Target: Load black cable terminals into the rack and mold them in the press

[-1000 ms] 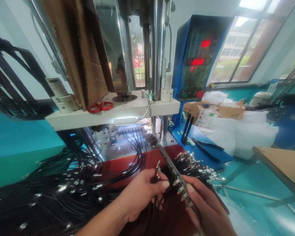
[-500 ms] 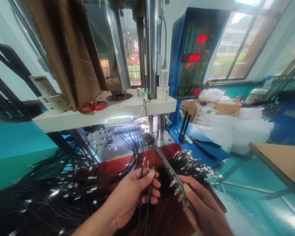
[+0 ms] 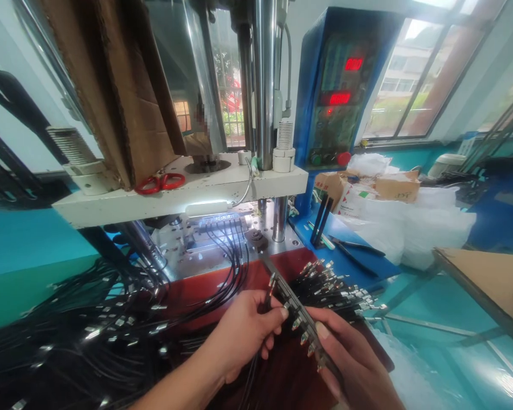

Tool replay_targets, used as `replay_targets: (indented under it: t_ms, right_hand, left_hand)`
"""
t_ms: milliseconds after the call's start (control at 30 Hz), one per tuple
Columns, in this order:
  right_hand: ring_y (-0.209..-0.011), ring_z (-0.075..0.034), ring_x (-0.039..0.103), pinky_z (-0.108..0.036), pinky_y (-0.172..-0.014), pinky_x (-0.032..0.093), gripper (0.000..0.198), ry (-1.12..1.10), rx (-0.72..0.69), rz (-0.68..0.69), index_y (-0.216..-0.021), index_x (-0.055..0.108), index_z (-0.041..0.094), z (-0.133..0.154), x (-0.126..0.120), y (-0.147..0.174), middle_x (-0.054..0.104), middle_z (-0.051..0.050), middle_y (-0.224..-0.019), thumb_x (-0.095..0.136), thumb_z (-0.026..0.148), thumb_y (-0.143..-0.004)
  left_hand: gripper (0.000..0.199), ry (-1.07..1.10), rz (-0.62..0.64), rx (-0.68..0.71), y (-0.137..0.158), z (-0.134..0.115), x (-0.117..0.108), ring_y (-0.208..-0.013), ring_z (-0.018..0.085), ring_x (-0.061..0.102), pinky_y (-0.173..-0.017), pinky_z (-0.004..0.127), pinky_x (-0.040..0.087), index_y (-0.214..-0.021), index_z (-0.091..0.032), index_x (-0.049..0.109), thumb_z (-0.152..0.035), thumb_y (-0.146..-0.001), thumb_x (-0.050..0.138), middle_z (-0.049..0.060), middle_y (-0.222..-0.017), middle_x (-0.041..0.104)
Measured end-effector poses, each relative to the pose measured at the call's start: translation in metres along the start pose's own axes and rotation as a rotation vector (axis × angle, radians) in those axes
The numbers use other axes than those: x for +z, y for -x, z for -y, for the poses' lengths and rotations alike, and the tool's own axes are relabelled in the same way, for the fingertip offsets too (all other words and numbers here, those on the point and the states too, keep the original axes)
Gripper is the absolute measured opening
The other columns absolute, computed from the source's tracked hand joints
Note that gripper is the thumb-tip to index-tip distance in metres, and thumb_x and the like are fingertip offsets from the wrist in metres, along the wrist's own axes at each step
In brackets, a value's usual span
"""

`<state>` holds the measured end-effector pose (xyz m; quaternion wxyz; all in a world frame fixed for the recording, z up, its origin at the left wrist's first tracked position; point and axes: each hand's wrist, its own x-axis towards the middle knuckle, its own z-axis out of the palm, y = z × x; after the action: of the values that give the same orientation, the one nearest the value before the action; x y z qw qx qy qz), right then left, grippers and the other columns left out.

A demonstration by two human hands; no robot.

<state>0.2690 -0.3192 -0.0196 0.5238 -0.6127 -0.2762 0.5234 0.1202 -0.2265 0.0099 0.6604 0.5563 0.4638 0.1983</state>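
My right hand (image 3: 353,353) grips the near end of a long, narrow dark metal bar (image 3: 291,295), which slants away toward the press. Along its left edge sit several small metal terminals (image 3: 304,338). My left hand (image 3: 243,333) is closed on a few thin black cables (image 3: 251,376), thumb and forefinger pinched right beside the bar. One cable's metal tip (image 3: 272,279) shows against the bar's far part; the other tips are largely hidden by my fingers. Both hands are above the dark red work surface (image 3: 192,293).
A large pile of black cables (image 3: 89,347) covers the left side. Another cable bundle (image 3: 333,290) lies right of the bar. Ahead, the press's lit mould (image 3: 216,230) has cables running out. Red scissors (image 3: 160,182) rest on its white plate; pliers (image 3: 359,253) lie on the blue ledge.
My left hand has moved right and brought the cables against the bar; their upright tips stood apart from it before. The bar has shifted slightly left, still in my right hand.
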Motion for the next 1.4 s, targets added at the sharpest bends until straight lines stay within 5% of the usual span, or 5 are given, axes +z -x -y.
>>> replay_targets:
  t_ms: [367, 567, 733, 900, 1400]
  right_hand:
    - [-0.043, -0.005, 0.038, -0.014, -0.035, 0.029, 0.048, -0.034, -0.057, 0.085, -0.115, 0.062, 0.027, -0.012, 0.000, -0.005, 0.056, 0.002, -0.068, 0.061, 0.058, -0.078]
    - [-0.067, -0.016, 0.060, -0.016, -0.042, 0.044, 0.044, 0.015, -0.120, -0.042, -0.106, 0.069, 0.031, -0.017, 0.008, -0.003, 0.065, -0.005, -0.095, 0.065, 0.060, -0.073]
    - [-0.077, -0.018, 0.059, -0.019, -0.054, 0.052, 0.047, 0.047, -0.046, -0.064, -0.110, 0.067, 0.032, -0.011, 0.006, 0.000, 0.065, -0.005, -0.102, 0.062, 0.062, -0.074]
    - [-0.089, -0.021, 0.060, -0.024, -0.070, 0.054, 0.047, 0.165, -0.280, -0.116, -0.105, 0.071, 0.027, -0.008, -0.004, 0.000, 0.064, -0.006, -0.107, 0.064, 0.060, -0.073]
    - [-0.079, -0.018, 0.062, -0.018, -0.056, 0.053, 0.045, 0.046, -0.128, -0.106, -0.103, 0.071, 0.026, 0.001, 0.000, 0.002, 0.066, -0.006, -0.103, 0.066, 0.059, -0.073]
  left_hand:
    - [0.018, -0.042, 0.026, -0.027, -0.001, -0.005, -0.003, -0.040, 0.006, 0.041, -0.034, 0.016, 0.031, -0.072, -0.016, 0.052, -0.032, -0.077, 0.061, -0.004, -0.059, 0.052]
    - [0.019, 0.043, 0.042, -0.038, -0.004, -0.002, -0.009, -0.038, 0.006, 0.041, -0.033, 0.016, 0.029, -0.075, -0.016, 0.051, -0.029, -0.074, 0.065, -0.004, -0.058, 0.053]
    - [0.024, 0.106, 0.054, -0.008, -0.002, 0.000, -0.010, -0.044, 0.008, 0.047, -0.039, 0.019, 0.036, -0.076, -0.014, 0.055, -0.034, -0.073, 0.068, -0.002, -0.060, 0.055]
    - [0.027, 0.198, -0.031, 0.111, 0.004, -0.005, -0.020, -0.060, 0.011, 0.054, -0.058, 0.025, 0.042, -0.082, -0.013, 0.060, -0.037, -0.075, 0.069, 0.001, -0.069, 0.061]
    - [0.029, 0.376, -0.051, 0.043, 0.005, -0.005, -0.027, -0.055, 0.007, 0.047, -0.054, 0.022, 0.034, -0.089, -0.013, 0.060, -0.040, -0.080, 0.064, -0.001, -0.070, 0.054]
